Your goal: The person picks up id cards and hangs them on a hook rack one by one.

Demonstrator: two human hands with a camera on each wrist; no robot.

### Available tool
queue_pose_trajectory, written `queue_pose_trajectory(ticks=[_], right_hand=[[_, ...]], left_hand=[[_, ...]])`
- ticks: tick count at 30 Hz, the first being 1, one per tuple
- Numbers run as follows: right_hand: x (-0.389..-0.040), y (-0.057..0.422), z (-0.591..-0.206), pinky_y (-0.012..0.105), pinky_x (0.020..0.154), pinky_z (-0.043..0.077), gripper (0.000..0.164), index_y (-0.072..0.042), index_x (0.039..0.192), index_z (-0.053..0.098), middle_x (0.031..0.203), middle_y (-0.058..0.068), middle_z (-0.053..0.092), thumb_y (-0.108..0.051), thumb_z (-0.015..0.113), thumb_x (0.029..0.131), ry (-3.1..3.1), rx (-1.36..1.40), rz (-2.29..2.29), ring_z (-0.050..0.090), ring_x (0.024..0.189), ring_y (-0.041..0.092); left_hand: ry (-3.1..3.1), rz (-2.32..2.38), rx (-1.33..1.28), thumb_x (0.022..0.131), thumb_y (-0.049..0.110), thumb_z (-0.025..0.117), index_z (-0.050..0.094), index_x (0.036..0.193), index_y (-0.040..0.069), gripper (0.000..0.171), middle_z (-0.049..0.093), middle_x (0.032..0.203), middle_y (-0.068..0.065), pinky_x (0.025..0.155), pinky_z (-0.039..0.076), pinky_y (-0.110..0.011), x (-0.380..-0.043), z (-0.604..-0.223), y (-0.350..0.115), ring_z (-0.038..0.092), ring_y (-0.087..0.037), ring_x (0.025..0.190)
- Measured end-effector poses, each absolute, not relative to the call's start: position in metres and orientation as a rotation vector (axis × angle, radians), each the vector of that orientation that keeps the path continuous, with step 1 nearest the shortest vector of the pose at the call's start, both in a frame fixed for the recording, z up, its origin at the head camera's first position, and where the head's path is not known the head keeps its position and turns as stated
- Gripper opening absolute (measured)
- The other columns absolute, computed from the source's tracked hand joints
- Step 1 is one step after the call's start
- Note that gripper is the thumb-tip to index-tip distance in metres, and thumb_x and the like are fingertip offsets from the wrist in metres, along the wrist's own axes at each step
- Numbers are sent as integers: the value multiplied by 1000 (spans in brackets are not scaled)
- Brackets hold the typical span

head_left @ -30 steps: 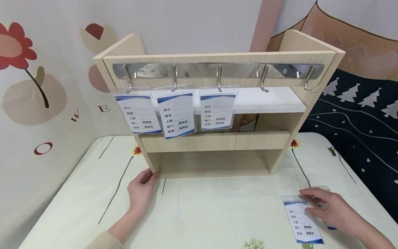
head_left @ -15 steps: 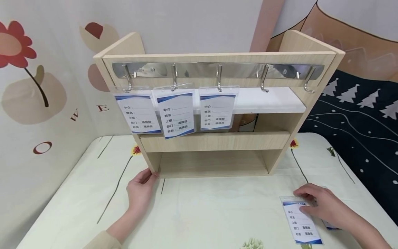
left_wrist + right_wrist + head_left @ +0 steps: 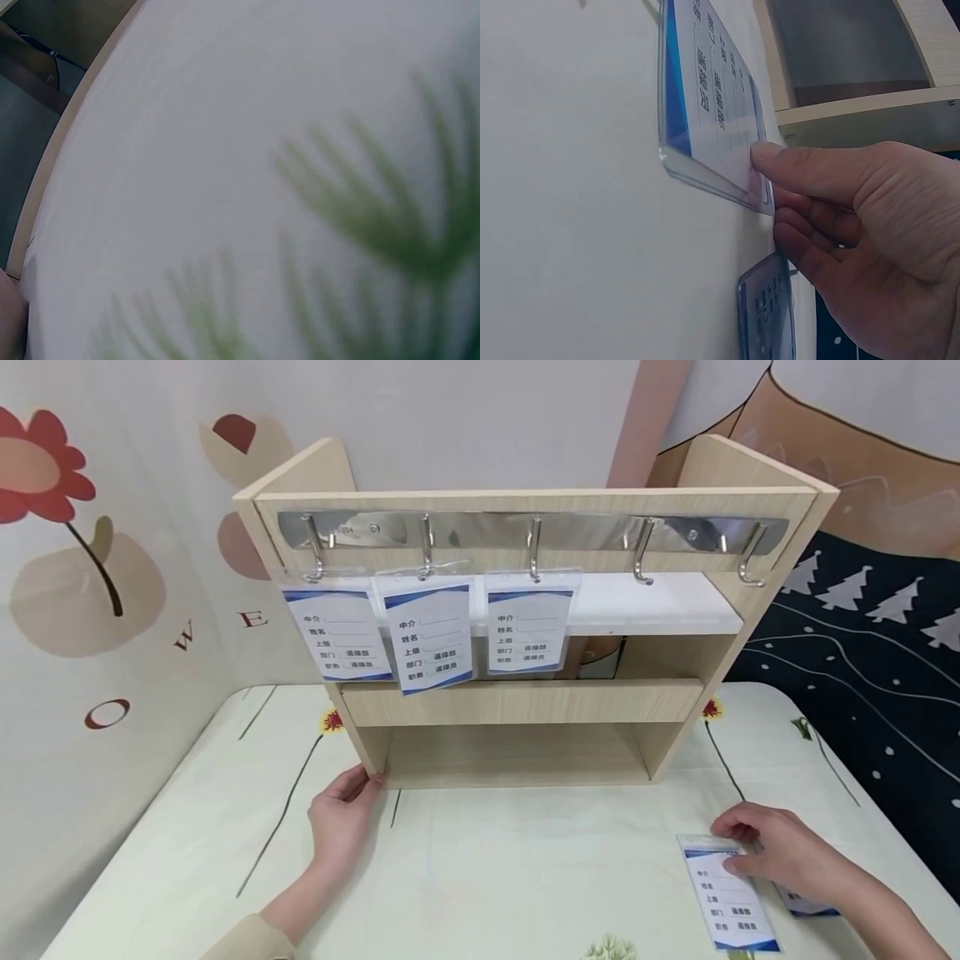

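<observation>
In the head view a small wooden shelf rack (image 3: 525, 702) stands upright, and my left hand (image 3: 342, 814) grips its lower left corner between thumb and fingers. At the right, my right hand (image 3: 783, 852) pinches the upper right edge of an ID badge (image 3: 731, 902) in a clear sleeve. The right wrist view has the thumb (image 3: 769, 159) on this badge's face and the other fingers curled at its edge. A second badge (image 3: 769, 315) lies beside it, partly hidden under the hand in the head view. Only a sliver of the left hand (image 3: 10, 319) enters the left wrist view.
A metal strip (image 3: 480, 531) with several hooks runs along the rack's top. Badges hang from the left hook, the second hook and the middle hook, among them a tilted badge (image 3: 429, 635). The two right hooks carry nothing. A flowered cloth (image 3: 525, 877) covers the table.
My right hand has shifted slightly left onto the nearer badge, and the second badge's lower end now shows farther right. The left hand keeps its place at the rack's corner.
</observation>
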State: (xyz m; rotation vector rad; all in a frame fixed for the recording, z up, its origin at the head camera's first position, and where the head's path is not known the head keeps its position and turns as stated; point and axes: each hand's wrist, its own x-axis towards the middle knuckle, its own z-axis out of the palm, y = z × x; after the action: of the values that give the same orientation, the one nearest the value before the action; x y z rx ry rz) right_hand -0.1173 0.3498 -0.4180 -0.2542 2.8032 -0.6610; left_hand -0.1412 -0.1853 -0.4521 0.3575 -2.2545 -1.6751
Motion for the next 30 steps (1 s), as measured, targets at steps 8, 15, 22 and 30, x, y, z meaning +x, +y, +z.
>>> queue_pose_trajectory(ticks=[8, 15, 22, 30], right_hand=[[-121, 345, -417, 25, 71, 50, 33, -6, 111, 68, 96, -4, 62, -5, 84, 82, 2797, -247, -668, 52, 86, 17], [-121, 346, -416, 25, 71, 50, 33, -4, 112, 67, 97, -2, 62, -3, 84, 82, 2782, -238, -675, 52, 88, 18], [-122, 346, -415, 26, 71, 50, 32, -4, 110, 69, 96, -3, 62, -4, 84, 82, 2771, -242, -665, 52, 88, 18], [-122, 348, -415, 24, 69, 49, 30, -5, 108, 70, 93, -4, 62, -4, 84, 81, 2782, -267, -672, 52, 85, 18]], left_hand=[[-2241, -1670, 354, 98, 5, 67, 69, 127, -3, 30, 70, 124, -22, 80, 52, -8, -141, -454, -186, 62, 12, 89], [-2249, -1658, 344, 98, 6, 68, 69, 127, -3, 30, 70, 124, -22, 80, 52, -7, -141, -454, -184, 62, 13, 89], [-2256, -1659, 346, 99, 6, 67, 69, 128, -2, 31, 70, 124, -22, 80, 51, -7, -141, -453, -185, 61, 14, 90], [-2260, -1657, 341, 99, 7, 67, 69, 128, -3, 31, 69, 124, -22, 80, 51, -7, -141, -453, -185, 61, 13, 90]])
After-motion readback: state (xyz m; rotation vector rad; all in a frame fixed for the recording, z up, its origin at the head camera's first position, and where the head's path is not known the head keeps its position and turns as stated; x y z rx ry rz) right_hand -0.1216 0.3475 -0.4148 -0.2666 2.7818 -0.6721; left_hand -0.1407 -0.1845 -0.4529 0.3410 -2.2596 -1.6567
